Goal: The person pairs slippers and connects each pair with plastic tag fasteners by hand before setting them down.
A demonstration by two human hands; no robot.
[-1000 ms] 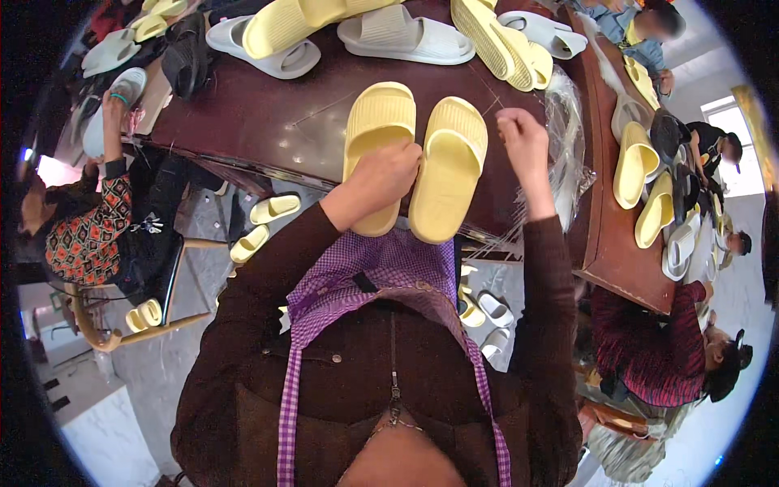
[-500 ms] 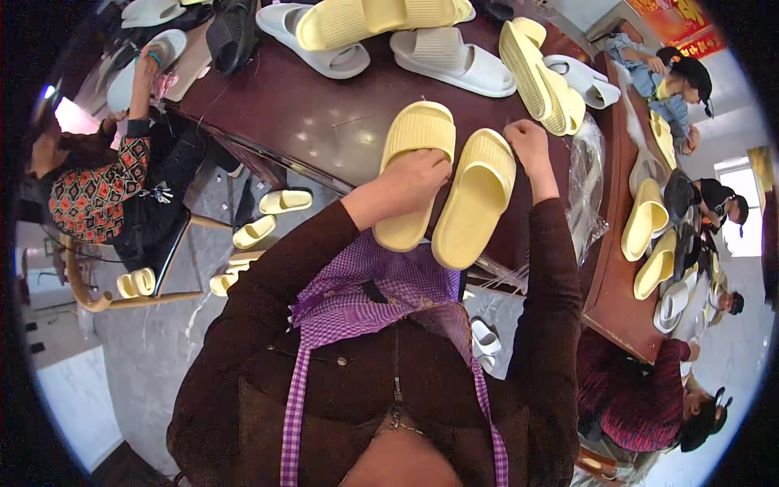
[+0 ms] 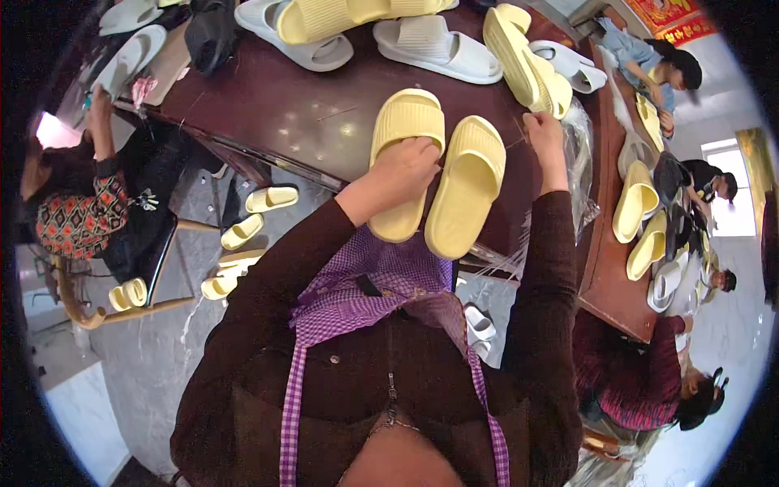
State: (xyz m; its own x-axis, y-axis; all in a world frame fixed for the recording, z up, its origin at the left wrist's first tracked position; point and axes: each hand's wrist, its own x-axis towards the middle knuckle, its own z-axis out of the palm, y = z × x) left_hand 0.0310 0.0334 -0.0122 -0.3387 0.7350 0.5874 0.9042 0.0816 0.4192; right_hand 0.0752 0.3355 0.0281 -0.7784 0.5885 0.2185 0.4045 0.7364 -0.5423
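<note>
A pair of pale yellow slide slippers lies side by side at the near edge of the dark red table, toes pointing away from me. My left hand (image 3: pixel 403 172) is closed on the left slipper (image 3: pixel 398 219), its fingers curled at the opening beneath the ribbed strap. The right slipper (image 3: pixel 461 203) rests just beside it. To the right of that one, apart from it, my right hand (image 3: pixel 547 140) is closed with thumb and forefinger pinched together. Whatever may be between those fingertips is too small to make out.
More yellow slippers (image 3: pixel 526 69) and grey slippers (image 3: pixel 438 50) line the far side of the table (image 3: pixel 284 105). Clear plastic wrap (image 3: pixel 578 154) hangs by the right edge. A co-worker sits at left, others along the table (image 3: pixel 608 284) at right. Several slippers (image 3: pixel 242 233) lie on the floor.
My right hand has moved away from the right slipper's toe, a little to the right. My left hand keeps hold of the left slipper. The whole view has shifted slightly.
</note>
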